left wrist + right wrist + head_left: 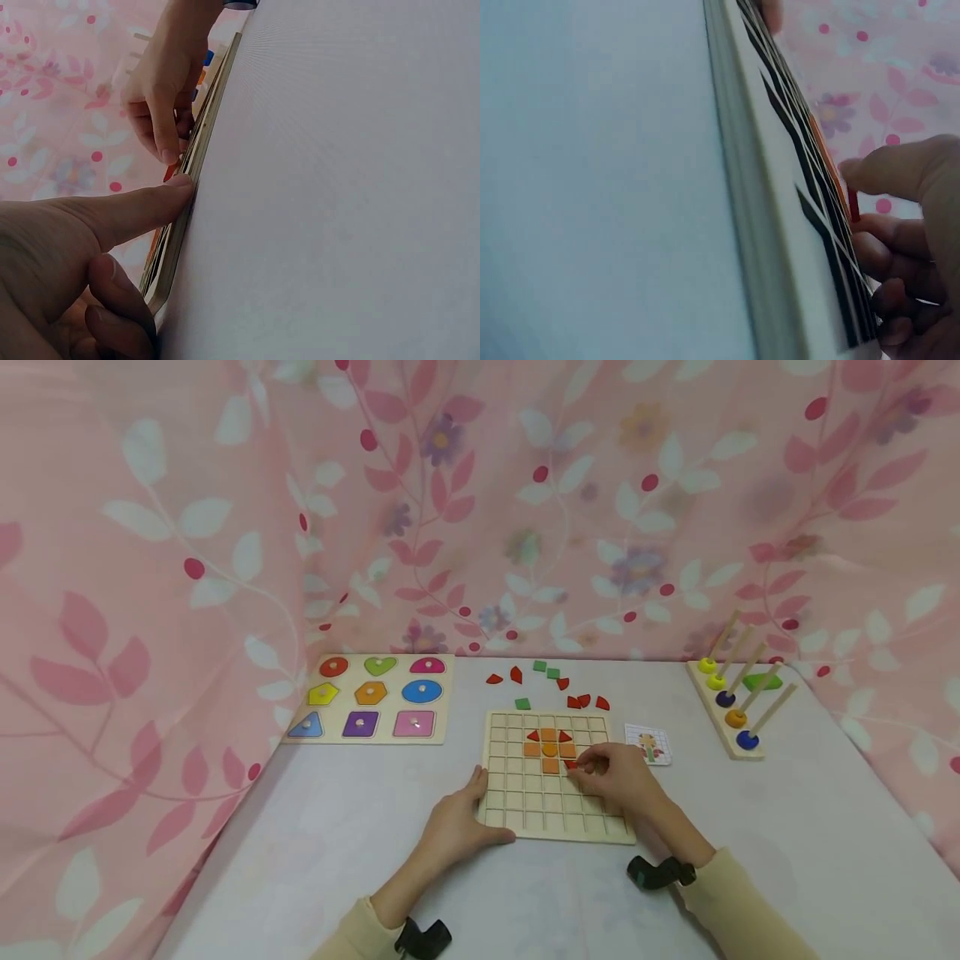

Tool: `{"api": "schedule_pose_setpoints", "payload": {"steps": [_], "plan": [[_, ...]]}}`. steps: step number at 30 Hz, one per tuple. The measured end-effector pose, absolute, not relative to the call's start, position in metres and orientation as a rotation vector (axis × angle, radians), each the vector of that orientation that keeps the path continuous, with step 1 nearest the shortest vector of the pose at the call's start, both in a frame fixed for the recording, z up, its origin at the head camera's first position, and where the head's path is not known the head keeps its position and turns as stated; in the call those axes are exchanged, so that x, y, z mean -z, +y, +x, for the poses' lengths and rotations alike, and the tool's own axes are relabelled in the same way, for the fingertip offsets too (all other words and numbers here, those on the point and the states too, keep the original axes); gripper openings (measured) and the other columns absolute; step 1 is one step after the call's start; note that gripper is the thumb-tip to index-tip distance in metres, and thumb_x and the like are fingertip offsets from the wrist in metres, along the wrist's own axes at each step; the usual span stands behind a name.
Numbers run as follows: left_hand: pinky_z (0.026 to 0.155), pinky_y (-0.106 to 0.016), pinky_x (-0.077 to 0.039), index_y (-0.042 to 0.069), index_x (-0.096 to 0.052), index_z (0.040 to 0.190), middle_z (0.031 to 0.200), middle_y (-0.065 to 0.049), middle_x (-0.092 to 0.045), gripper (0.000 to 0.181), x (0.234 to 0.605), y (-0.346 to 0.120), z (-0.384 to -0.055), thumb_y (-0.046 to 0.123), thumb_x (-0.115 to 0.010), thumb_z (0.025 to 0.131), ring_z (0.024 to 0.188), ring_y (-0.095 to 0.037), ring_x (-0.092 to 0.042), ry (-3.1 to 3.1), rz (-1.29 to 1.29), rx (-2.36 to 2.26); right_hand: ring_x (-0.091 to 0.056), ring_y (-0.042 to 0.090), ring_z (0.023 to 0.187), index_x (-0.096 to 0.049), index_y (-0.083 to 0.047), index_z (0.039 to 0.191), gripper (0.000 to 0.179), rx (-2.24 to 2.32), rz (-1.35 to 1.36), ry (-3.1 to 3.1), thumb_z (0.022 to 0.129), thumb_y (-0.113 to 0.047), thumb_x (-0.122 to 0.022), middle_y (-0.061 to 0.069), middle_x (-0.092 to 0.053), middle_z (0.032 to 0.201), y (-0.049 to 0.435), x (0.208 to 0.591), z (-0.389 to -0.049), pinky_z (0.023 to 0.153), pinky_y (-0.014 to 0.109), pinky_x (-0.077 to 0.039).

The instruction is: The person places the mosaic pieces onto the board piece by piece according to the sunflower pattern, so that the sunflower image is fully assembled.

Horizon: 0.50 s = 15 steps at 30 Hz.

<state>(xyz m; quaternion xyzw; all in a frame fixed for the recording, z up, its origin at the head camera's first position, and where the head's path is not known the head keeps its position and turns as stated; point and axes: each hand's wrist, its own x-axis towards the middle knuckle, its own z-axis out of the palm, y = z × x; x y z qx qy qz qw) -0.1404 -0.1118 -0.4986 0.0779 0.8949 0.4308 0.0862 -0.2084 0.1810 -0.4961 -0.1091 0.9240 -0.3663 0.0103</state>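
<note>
- Beige sleeves (pixel 360 937) reach over the white worktop (pixel 255 877), with black devices (pixel 652 872) at the wrists.
- Left hand (pixel 453 827) holds the near left corner of a square pale wooden grid board (pixel 525 818), between thumb and fingers.
- Right hand (pixel 618 772) pinches a small red piece (pixel 854 204) at this board, beside orange square tiles (pixel 551 767).
- Loose red and green pieces (pixel 522 703) lie beyond the board.

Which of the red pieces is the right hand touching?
The red piece right of the lowest orange square: the right hand pinches it; the other red pieces lie untouched.
</note>
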Motion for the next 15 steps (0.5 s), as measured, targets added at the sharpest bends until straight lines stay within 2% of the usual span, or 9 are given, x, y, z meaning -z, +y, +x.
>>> {"api": "schedule_pose_setpoints", "payload": {"steps": [5,11,15], "plan": [[0.111,-0.058,-0.047,-0.003,-0.04,0.16,0.17,-0.016,-0.034,0.11,0.5006,-0.1111,-0.1399,0.033,-0.098,0.074,0.152,-0.039,-0.042,2.671,0.228,-1.273,-0.053,0.019,0.081,-0.079,-0.014,0.099,0.028,1.172,-0.341,2.847,0.088,-0.038,-0.088,-0.002,-0.063,0.084,0.1837,0.5036,-0.2072,0.067,0.028,-0.042],[0.111,-0.056,-0.047,0.0,-0.04,0.161,0.17,-0.014,-0.034,0.109,0.5004,-0.1107,-0.1413,0.034,-0.097,0.076,0.153,-0.036,-0.042,2.661,0.225,-1.293,-0.052,0.018,0.079,-0.08,-0.015,0.1,0.015,1.185,-0.376,2.856,0.093,-0.028,-0.083,-0.002,-0.062,0.082,0.1892,0.5017,-0.21,0.066,0.028,-0.041],[0.111,-0.057,-0.047,-0.001,-0.04,0.161,0.17,-0.015,-0.033,0.109,0.4991,-0.1109,-0.1418,0.035,-0.097,0.076,0.152,-0.037,-0.042,2.664,0.223,-1.288,-0.051,0.018,0.076,-0.081,-0.013,0.098,0.013,1.189,-0.389,2.88,0.092,-0.024,-0.084,-0.002,-0.061,0.079,0.1879,0.5019,-0.2113,0.065,0.027,-0.039]]}}
